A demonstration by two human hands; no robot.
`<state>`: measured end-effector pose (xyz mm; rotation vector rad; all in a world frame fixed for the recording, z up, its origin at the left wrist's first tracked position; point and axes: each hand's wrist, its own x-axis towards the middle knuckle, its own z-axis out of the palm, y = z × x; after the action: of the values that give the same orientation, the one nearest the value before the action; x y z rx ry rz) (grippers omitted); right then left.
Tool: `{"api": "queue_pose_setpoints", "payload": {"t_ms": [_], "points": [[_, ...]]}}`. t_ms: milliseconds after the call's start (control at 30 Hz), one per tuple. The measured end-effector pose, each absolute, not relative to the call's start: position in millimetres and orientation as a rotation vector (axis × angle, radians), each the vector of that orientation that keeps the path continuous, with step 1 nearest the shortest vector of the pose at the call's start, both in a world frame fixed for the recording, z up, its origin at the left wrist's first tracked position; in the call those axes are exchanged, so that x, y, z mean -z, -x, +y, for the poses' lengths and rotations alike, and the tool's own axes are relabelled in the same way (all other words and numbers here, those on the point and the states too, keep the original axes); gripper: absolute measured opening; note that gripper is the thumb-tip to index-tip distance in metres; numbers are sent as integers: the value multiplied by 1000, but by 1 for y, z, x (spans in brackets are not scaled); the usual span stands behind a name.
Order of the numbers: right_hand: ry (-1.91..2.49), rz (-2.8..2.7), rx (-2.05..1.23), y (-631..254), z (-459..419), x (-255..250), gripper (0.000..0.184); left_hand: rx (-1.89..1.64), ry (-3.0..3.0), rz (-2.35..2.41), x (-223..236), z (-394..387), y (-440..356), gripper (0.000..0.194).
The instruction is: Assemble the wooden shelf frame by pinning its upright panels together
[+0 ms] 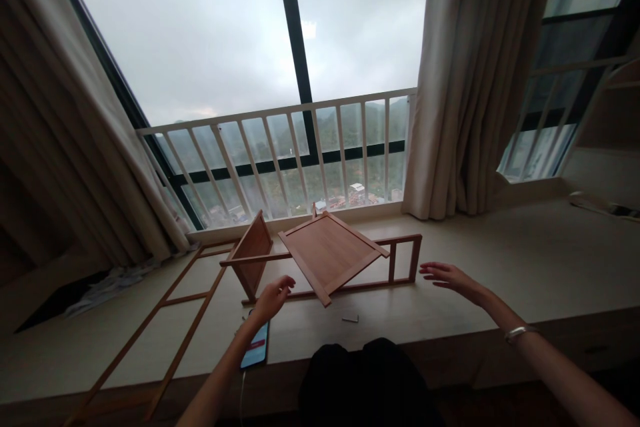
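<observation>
On the broad pale ledge, with the clock face centred on the tilted wooden panel, an open ladder-like frame is seen between 8 and 9 o'clock, best left undisturbed. The rail frame is spread beneath and beside that centre, its crosspiece end toward 3 o'clock. The tilted panel is set cornerwise over the rails; whether it is fastened cannot be told, so it is best treated as loose and supported from both sides. A second panel is stood on edge at 9 o'clock, where a knock should be avoided.

The left hand is held near the tilted panel at 8 o'clock, its fingers loosely bent, with nothing seen pinched. The right hand is poised just beyond the frame's end, a little past 3 o'clock — fingers stretched out and slightly parted, touching nothing. For good control, edges are better cradled than squeezed, and the rails are best steadied before any turning, since a slanted panel could slide.

The phone, between 7 and 8 o'clock, is partly covered by the left forearm — its cable should be kept unsnagged. The small L-shaped key is found between 5 and 6 o'clock, within easy reach.
</observation>
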<state>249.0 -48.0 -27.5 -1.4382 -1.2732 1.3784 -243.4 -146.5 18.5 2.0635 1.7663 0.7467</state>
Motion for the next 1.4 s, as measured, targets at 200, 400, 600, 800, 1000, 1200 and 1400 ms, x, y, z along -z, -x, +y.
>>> {"api": "queue_pose_setpoints", "payload": {"t_ms": [200, 400, 600, 800, 1000, 1200, 1400], "points": [[1416, -1288, -604, -274, -3, 62, 47, -1140, -2391, 2152, -38, -134, 270, 24], [1354, -1365, -408, -265, 16, 105, 60, -1173, -2574, 2300, -27, -112, 293, 42], [1271, -1427, -445, -245, 18, 123, 63, -1017, -2629, 2393, -3, -98, 312, 53], [1245, -1456, -478, -230, 17, 119, 56, -966, -2558, 2426, 9, -95, 315, 51], [1268, -1391, -523, -221, 18, 116, 51, -998, -2480, 2345, 4, -93, 316, 49], [1336, -1358, -470, -222, 22, 117, 51, -1047, -2462, 2296, 7, -88, 319, 51], [1306, -1331, -480, -223, 22, 117, 50, -1037, -2484, 2231, 9, -80, 327, 50]]}}
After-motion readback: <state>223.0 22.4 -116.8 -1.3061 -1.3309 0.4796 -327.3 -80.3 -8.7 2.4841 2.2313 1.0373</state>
